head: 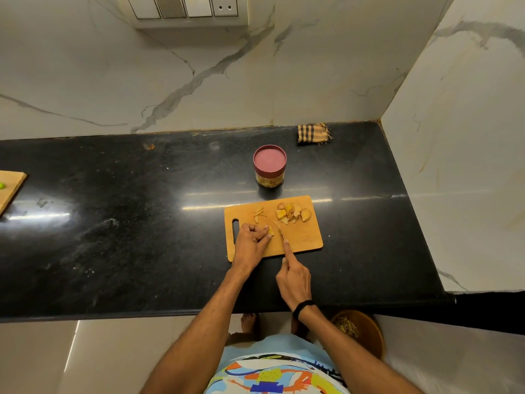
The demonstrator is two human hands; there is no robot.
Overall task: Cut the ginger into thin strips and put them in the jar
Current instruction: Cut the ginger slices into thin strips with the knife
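Note:
A wooden cutting board [305, 237] lies on the black counter. My left hand [251, 241] presses a small yellow ginger piece [270, 231] against the board. My right hand [292, 275] grips a knife [279, 229], forefinger stretched along its spine, blade just right of that piece. A few thin ginger strips [259, 214] lie at the board's back left. A pile of ginger slices and peel [294, 213] sits at its back right. Behind the board stands the jar [269, 165], its maroon lid on, with something yellowish inside.
A folded checked cloth [313, 133] lies by the back wall. A second wooden board [10, 189] pokes in at the far left. Below the counter edge, a brown bowl [362, 331] with scraps sits on the floor. A marble wall bounds the counter's right side.

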